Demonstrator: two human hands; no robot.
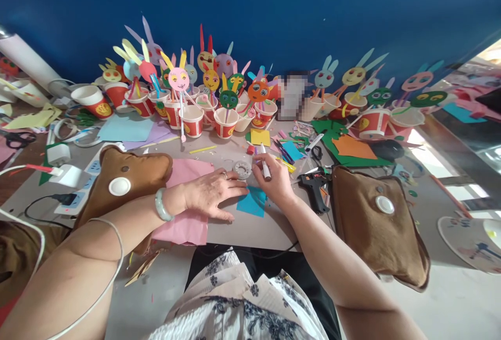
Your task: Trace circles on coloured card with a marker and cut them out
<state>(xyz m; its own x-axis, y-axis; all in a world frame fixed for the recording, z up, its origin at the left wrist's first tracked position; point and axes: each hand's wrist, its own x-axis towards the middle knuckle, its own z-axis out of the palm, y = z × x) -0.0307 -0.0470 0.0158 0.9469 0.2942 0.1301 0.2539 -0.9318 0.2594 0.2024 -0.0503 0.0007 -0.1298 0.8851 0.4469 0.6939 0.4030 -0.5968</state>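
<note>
My right hand [277,179] grips a white marker [265,162], its dark end pointing down toward the table. My left hand [207,192] lies flat with its fingers stretched out and the thumb spread away. Its fingertips reach the edge of a piece of blue paper [251,203], which lies between the two hands. Just beyond those fingers is a small round whitish disc [241,170] with a patterned middle; I cannot make out its kind. Pink paper [188,227] extends under and beside my left wrist.
Red-and-white paper cups [191,122] with paper rabbit heads line the blue wall. A black glue gun [314,191] rests right of my right hand. Brown cushion-like bags [385,241] flank both arms. A power strip [84,186] with cables lies left; scissors [316,154] lie among scraps.
</note>
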